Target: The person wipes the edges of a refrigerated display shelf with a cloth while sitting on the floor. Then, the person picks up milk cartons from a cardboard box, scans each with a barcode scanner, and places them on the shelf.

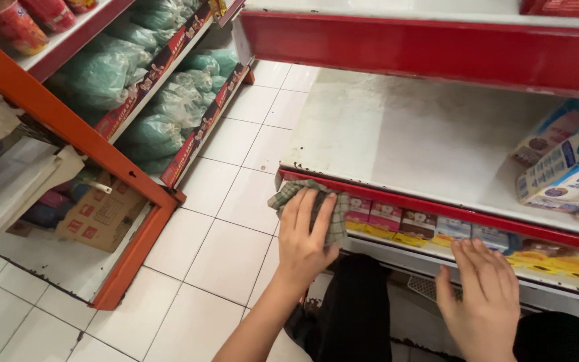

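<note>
Left hand: The left hand (pixel 306 234) is laid flat, fingers spread and stretched out, pressed down on a checked cloth (pixel 303 201); nothing is gripped, the cloth is only pinned beneath the palm and fingers.
Checked cloth: A green-and-white folded cloth is held against the red front edge (pixel 437 204) of the shelf, at that edge's near-left corner, partly covered by the fingers.
Right hand: The right hand (pixel 484 295) is held open and flat, fingers together and pointing far, resting on the ledge just below the red edge, to the right; nothing is grasped by it.
Shelf: A white, worn shelf board (pixel 410 137) is seen beyond the red edge, with rust specks along its border. Blue-and-white cartons (pixel 567 164) are stacked at its far right.
Price strip: A row of small coloured labels (pixel 423 224) is fitted under the red edge, between the two hands.
Upper shelf: A red-fronted shelf (pixel 423 47) is seen above, at the far side.
Left rack: An orange-framed rack (pixel 95 151) stands to the left, where green bags (pixel 149 131) are stocked; a brown cardboard box (pixel 102 214) lies beneath it.
Floor: White tiles (pixel 216 248) are seen between the racks.
</note>
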